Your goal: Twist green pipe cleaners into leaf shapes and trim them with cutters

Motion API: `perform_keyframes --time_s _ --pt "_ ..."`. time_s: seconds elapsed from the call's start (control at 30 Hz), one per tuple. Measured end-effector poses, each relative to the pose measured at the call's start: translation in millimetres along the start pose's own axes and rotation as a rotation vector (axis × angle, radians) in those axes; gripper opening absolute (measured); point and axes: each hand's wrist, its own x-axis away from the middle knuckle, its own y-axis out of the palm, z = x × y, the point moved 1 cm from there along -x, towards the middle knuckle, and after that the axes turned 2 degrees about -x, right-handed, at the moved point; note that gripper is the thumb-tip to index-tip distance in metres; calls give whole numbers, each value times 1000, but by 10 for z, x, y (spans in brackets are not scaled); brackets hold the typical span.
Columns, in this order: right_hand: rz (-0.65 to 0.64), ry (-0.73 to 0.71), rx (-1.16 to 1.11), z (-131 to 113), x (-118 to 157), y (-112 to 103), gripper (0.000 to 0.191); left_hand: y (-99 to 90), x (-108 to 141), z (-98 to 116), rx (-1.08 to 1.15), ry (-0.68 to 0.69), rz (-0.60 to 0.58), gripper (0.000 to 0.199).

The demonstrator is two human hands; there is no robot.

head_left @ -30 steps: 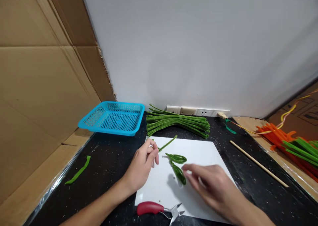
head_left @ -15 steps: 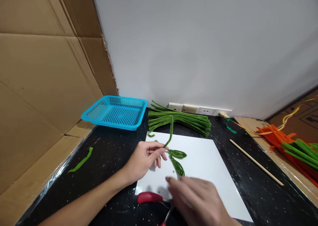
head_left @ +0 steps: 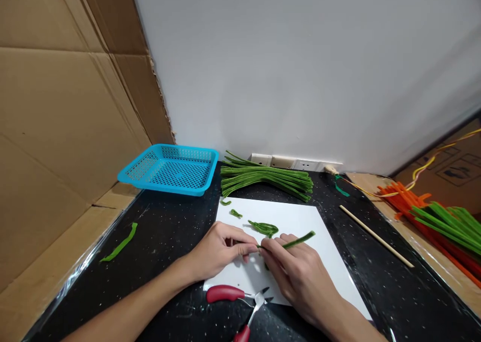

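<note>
Over the white sheet [head_left: 300, 216], my left hand [head_left: 223, 246] pinches a green pipe cleaner [head_left: 300, 240] between thumb and fingers. My right hand [head_left: 295, 267] grips the same stem close beside it, and one free end sticks out to the right past my fingers. Just beyond the hands lies a looped green pipe-cleaner leaf [head_left: 265, 228]; a second green piece is mostly hidden by my right hand. Nippers with red handles [head_left: 225, 294] rest spread at the sheet's near edge, apart from both hands.
A bundle of green pipe cleaners [head_left: 265, 176] lies at the back, beside a blue basket [head_left: 169, 190]. A wooden stick [head_left: 376, 235] is on the right, near orange pipe cleaners [head_left: 402, 196]. Cardboard [head_left: 75, 131] stands on the left, with a green strip [head_left: 120, 244] nearby.
My right hand has moved up from near the nippers to the left hand and closed on the pipe cleaner. The stem has swung from upright to pointing right. The leaf lies on the sheet.
</note>
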Motion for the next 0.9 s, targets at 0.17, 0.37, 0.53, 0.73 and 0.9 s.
perform_keyframes --time_s 0.17,0.37,0.53,0.73,0.9 --pt "81 56 58 77 17 -38 28 -15 2 -13 -32 -1 55 27" --pt "86 117 153 200 8 -95 30 5 21 62 -71 36 37 35" --pt "-59 94 -8 134 -10 -112 29 13 11 27 -35 -26 73 34" --pt "-215 51 -166 36 0 -55 30 44 6 1 190 -81 61 29" --pt "-251 147 -253 33 8 -55 33 38 9 35 157 -29 14 24"
